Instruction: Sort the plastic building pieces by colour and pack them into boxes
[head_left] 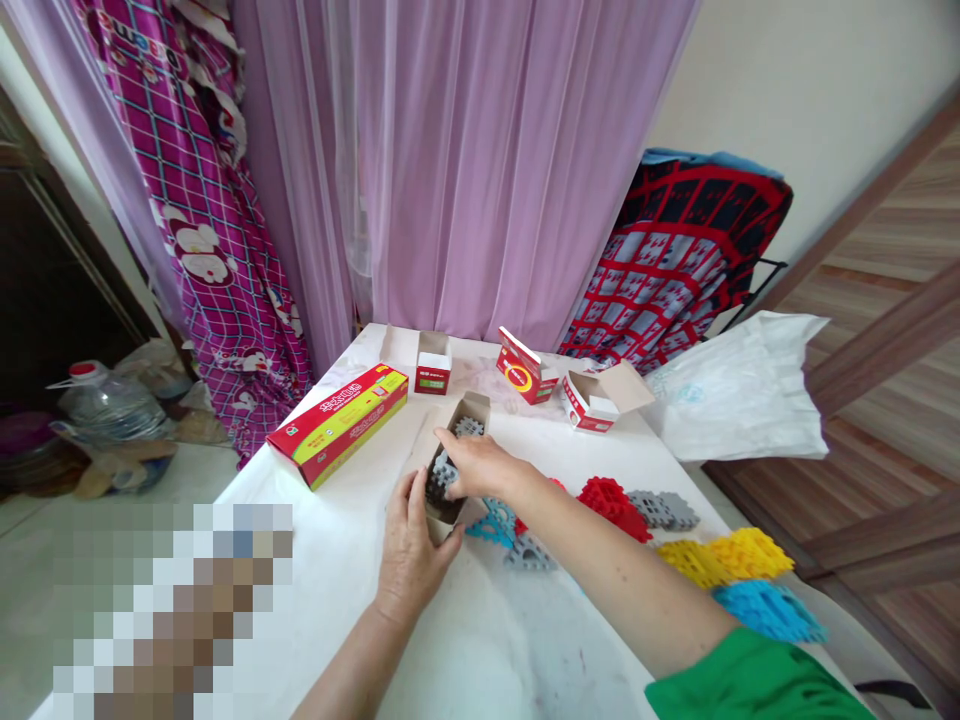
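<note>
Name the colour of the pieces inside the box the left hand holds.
The pieces are grey; the head view shows them best.

This looks like a home, with lilac curtains (480, 170) and cartoon-print cloth (199, 250).

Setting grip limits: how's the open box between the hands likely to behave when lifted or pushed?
The open box may flex if squeezed hard, since it looks like thin card. It should slide rather than roll, being straight-edged and flat-sided. Tilting it could spill the grey pieces, as they sit inside with the top open.
</note>
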